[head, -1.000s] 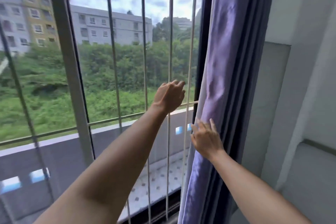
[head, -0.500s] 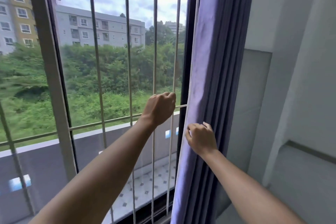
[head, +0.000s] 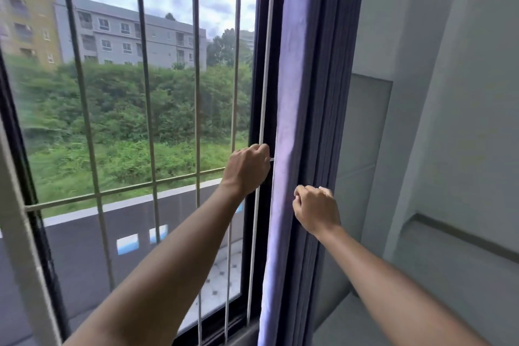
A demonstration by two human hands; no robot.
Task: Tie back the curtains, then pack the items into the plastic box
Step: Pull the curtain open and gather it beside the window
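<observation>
The curtain (head: 297,93) is purple cloth, soft and matt with a faint velvety sheen along its folds; the window bars (head: 196,93) look like pale painted metal, smooth; the window frame (head: 254,109) is dark and smooth; the wall (head: 463,93) is flat, matt grey-white

Window bars (head: 146,93) front grey building (head: 134,36), green shrubs (head: 134,109) (yellow block (head: 25,17) leftward).

Nothing readable is showing anywhere: no lettering, label, brand, number or sign.
</observation>
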